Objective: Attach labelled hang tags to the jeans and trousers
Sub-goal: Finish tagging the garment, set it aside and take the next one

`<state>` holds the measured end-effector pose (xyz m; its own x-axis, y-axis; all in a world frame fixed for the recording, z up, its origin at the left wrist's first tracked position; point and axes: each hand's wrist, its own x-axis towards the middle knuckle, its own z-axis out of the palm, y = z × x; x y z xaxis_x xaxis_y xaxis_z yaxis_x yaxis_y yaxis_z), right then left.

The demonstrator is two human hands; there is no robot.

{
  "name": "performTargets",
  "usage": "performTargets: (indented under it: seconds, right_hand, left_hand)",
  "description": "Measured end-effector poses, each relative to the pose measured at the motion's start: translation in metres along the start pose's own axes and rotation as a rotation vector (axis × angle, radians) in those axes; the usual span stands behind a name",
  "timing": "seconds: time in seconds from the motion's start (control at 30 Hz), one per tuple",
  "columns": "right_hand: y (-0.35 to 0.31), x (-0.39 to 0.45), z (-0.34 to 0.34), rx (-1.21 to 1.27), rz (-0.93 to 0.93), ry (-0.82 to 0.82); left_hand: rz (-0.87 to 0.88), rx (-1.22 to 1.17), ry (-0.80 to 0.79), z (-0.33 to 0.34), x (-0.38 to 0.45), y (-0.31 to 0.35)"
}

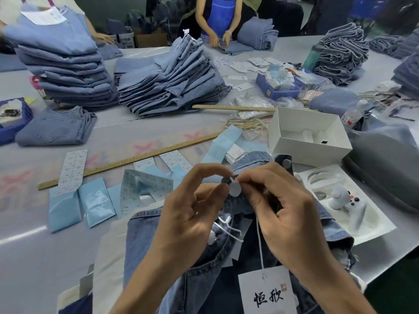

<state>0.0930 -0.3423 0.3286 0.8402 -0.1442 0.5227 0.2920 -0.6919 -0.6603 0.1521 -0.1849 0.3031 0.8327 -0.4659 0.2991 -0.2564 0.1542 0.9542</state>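
Note:
A pair of blue jeans lies open at the near table edge, waistband up. My left hand holds the waistband beside a round grey button, thumb and forefinger curled over it. My right hand pinches a white string at that button. The string runs down to a white hang tag with black brush characters, lying on the jeans. A second white cord loops below the button.
Sticker label sheets and blue backing papers lie left of the jeans, behind them a wooden ruler. Stacks of folded jeans stand behind. A white box and moulded tray sit right. A person in a blue apron works opposite.

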Motion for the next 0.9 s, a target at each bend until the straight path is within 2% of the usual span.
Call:
performTargets:
  seconds: [0.13, 0.37, 0.67, 0.8, 0.9]
  right_hand:
    - [0.000, -0.004, 0.002, 0.017, 0.018, 0.022]
    - [-0.004, -0.009, 0.007, 0.103, 0.084, 0.025]
    - [-0.007, -0.010, 0.010, 0.102, 0.140, 0.042]
    - [-0.009, -0.012, 0.013, 0.259, 0.222, 0.067]
    - [-0.010, -0.011, 0.014, 0.445, 0.329, 0.133]
  left_hand:
    - [0.015, 0.090, 0.015, 0.000, -0.001, -0.003]
    - [0.027, 0.110, -0.007, -0.002, 0.004, 0.002]
    - [-0.057, 0.099, -0.012, -0.003, 0.009, 0.003]
    - [-0.070, 0.117, 0.054, 0.001, 0.010, 0.001]
    - [-0.004, 0.182, 0.135, 0.004, 0.007, -0.001]
